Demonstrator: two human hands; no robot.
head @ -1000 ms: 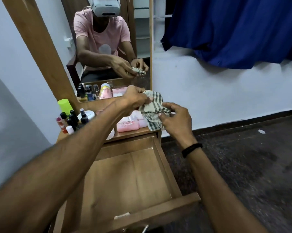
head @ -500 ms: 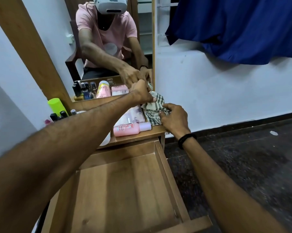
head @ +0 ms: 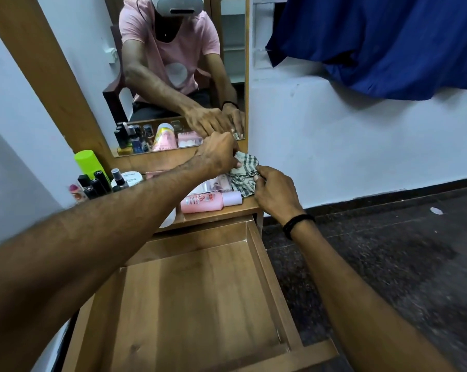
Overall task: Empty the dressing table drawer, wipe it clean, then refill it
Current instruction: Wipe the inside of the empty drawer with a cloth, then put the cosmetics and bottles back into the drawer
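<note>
The wooden drawer (head: 267, 280) is pulled out below me, with nothing on its bare bottom. A green-and-white checked cloth (head: 244, 175) lies bunched on the right back corner of the dressing table top (head: 221, 214). My left hand (head: 217, 154) pinches its upper edge, and my right hand (head: 275, 191) grips its lower right side. A pink bottle (head: 209, 202) lies on its side just in front of the cloth. Small dark bottles (head: 98, 183), a lime-green can (head: 88, 163) and a white jar (head: 131, 178) stand at the left of the top.
A tall mirror (head: 178, 76) in a wooden frame rises behind the table and reflects me and the items. A white wall and a blue curtain (head: 382, 41) are to the right. Dark stone floor (head: 388, 251) lies right of the drawer.
Both hands have carried the cloth down and back from above the table onto its right back corner. The view has moved closer to the table.
</note>
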